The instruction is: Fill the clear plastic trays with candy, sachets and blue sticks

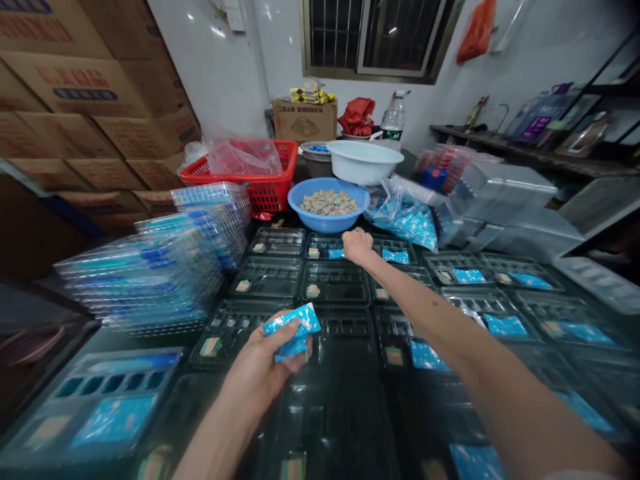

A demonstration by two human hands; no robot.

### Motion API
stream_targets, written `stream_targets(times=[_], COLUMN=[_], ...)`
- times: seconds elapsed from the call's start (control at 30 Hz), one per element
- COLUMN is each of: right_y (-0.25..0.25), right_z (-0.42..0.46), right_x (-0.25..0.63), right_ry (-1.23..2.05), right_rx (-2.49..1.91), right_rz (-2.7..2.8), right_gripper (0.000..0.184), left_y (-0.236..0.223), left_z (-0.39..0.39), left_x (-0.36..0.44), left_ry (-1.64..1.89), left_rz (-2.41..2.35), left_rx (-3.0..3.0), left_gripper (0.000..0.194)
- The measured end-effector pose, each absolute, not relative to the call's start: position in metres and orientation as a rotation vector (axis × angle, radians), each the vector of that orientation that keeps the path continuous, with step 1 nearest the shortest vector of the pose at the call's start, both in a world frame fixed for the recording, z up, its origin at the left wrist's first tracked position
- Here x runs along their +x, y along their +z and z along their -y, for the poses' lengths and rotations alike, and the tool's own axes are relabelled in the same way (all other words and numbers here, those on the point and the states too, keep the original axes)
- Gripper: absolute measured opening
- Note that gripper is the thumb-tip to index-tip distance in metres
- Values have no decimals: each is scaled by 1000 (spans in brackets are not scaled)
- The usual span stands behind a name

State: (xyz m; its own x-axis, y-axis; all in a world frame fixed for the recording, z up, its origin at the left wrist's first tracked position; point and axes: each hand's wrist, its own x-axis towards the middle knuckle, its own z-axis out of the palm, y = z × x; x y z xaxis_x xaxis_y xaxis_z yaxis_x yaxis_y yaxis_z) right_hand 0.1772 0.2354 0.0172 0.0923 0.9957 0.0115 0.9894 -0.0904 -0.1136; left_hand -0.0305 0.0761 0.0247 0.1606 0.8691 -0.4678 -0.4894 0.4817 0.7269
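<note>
My left hand [280,350] is closed around a few small blue packets [299,327] with white marks, held above the near trays. Farther forward, my right hand [358,245] is curled over a clear plastic tray [320,238] in the back row. A blue packet [337,254] lies at the left edge of that hand, and its curled fingertips are hidden. Another blue packet [395,257] rests in a tray just to its right. Rows of clear trays cover the dark table; many contain a small pink-and-green striped piece [313,291], and several also contain a blue packet.
Stacked filled trays [145,273] rise at the left, near a red basket [270,190]. A blue basin [327,200] of striped pieces and a bag of blue packets [407,220] stand behind the rows. Clear plastic boxes [500,193] are piled at the right.
</note>
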Motion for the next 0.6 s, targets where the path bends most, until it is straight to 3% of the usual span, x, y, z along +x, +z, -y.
stream_targets(times=[0.2,0.27,0.4,0.5,0.6], right_y=[30,35,42,42,35], right_z=[-183,-154,-101,-90,-106], right_x=[157,150,140,149,177], right_ry=[313,673,1322,1352,1111], right_rx=[-1876,-1586,-1042,-1096,-1380], right_rz=[2094,2178,1972,1814,1797], right_gripper=[30,32,18,14,15], left_y=[21,20,20,19,18], left_z=[-76,-74,-68,-66,-66], left_x=[-29,-27,-22,-25,-36], left_ry=[1050,1067,999,1014,1106], left_rz=[-1052,-1052,-1009,-989,-1028], left_rx=[551,617,765,737,657], left_gripper=[27,27,19,15,11])
